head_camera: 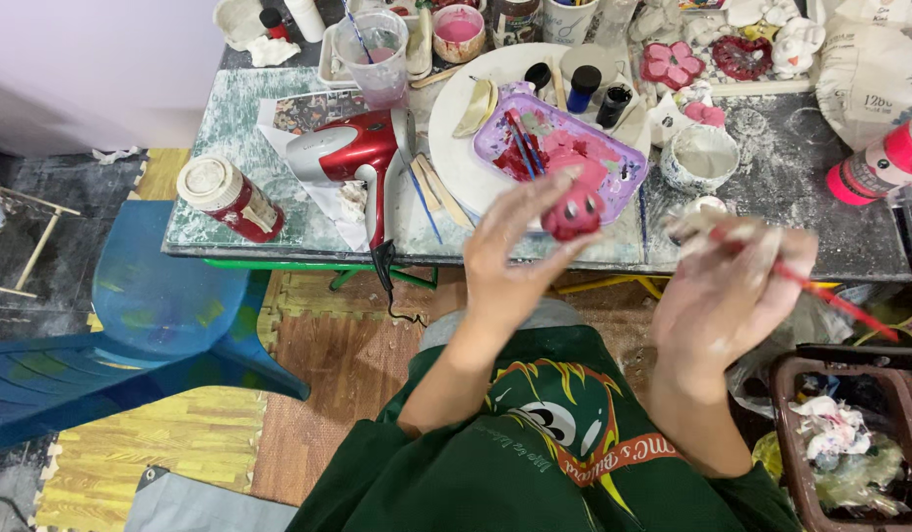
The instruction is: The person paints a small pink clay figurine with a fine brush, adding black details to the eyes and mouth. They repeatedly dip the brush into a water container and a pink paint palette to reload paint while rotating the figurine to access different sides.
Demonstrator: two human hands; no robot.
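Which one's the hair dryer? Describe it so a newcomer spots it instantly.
Start at the grey-green table and look to its left half, just left of the round white plate. The hair dryer lies there on crumpled paper, its black cord hanging over the front edge. It is the only glossy red-and-silver thing there.

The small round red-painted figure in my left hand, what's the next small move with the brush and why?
Probably bring the thin red-handled paintbrush in the right hand across to the small round red-painted figure, which the left hand holds up at its fingertips. The two hands are apart, and the brush tip is too blurred to show whether it carries paint.
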